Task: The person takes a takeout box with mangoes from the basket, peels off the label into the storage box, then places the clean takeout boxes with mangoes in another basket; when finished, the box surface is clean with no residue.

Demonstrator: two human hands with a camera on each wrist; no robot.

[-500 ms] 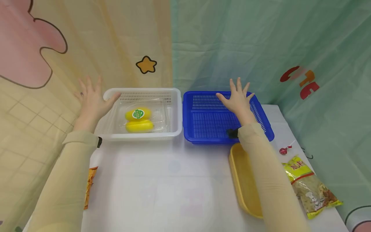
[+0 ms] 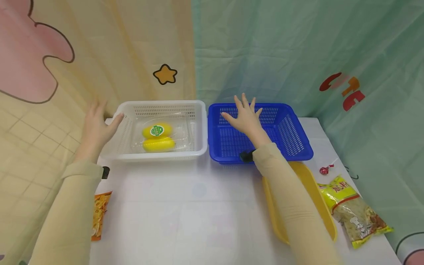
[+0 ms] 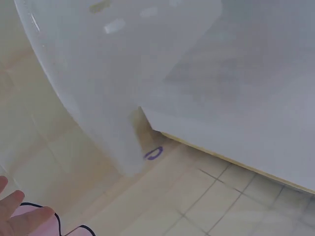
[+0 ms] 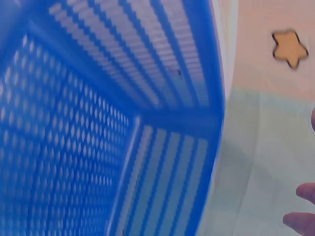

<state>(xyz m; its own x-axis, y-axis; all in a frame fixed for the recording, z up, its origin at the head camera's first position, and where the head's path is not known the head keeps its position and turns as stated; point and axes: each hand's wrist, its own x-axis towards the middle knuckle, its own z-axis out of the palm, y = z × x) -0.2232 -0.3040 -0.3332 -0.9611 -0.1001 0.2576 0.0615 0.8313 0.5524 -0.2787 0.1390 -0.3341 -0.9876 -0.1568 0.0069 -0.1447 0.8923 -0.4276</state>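
Note:
My left hand (image 2: 95, 129) hovers by the left end of the white basket (image 2: 159, 156), its thumb stretched toward the rim and nothing in it. Inside that basket lies a clear plastic box (image 2: 183, 129) with two yellow fruits (image 2: 159, 144), one bearing a green and white label. With fingers spread, my right hand (image 2: 246, 119) is held above the blue basket (image 2: 213, 147) and grasps nothing. In the right wrist view the blue basket's slotted walls (image 4: 162, 172) fill the left side, and some fingertips (image 4: 302, 222) show at the right edge.
A yellow oblong tray (image 2: 276, 224) lies partly under my right forearm. Farther right are a red wrapped lollipop (image 2: 324, 170) and a yellow and clear food packet (image 2: 356, 213). An orange packet (image 2: 100, 215) rests at the table's left edge. Curtains (image 2: 281, 48) hang behind.
My right hand has moved left over the blue basket, uncovering more of its right wall and the yellow tray. The left hand has shifted a little left and down.

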